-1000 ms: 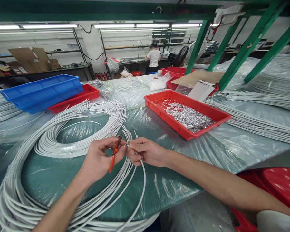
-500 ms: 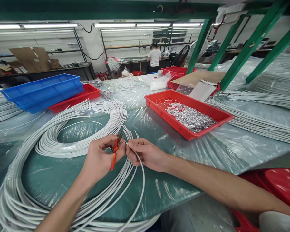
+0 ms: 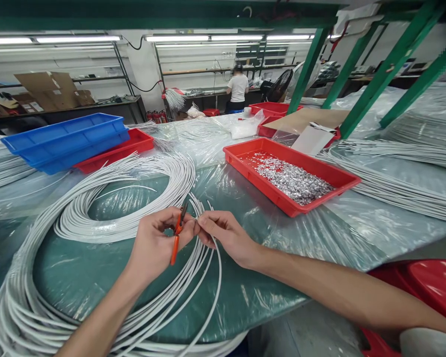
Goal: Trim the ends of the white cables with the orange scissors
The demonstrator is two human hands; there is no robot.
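My left hand (image 3: pixel 159 238) is closed around small orange-handled snips (image 3: pixel 176 235), whose dark blades point up. Its thumb and forefinger also meet the tip of a white cable. My right hand (image 3: pixel 226 235) pinches that same white cable (image 3: pixel 219 277) close to its end, and the fingertips of both hands touch there. The very end of the cable is hidden by the fingers. From my right hand the cable curves down toward the front edge. Beneath the hands lies a big loose coil of white cables (image 3: pixel 22 277), with a smaller coil (image 3: pixel 122 230) behind it.
A red tray (image 3: pixel 245 168) of small silvery metal pieces stands right of centre. Stacked blue trays (image 3: pixel 63 141) rest on another red tray (image 3: pixel 141 141) at the left. Green posts (image 3: pixel 394 64) rise at the right. A person (image 3: pixel 238 87) sits far back. A red chair (image 3: pixel 427 277) is lower right.
My right hand has turned slightly, bringing its back more upward, and its fingers press closer to my left fingertips. The held cable has shifted a little left. The snips stay in my left hand.
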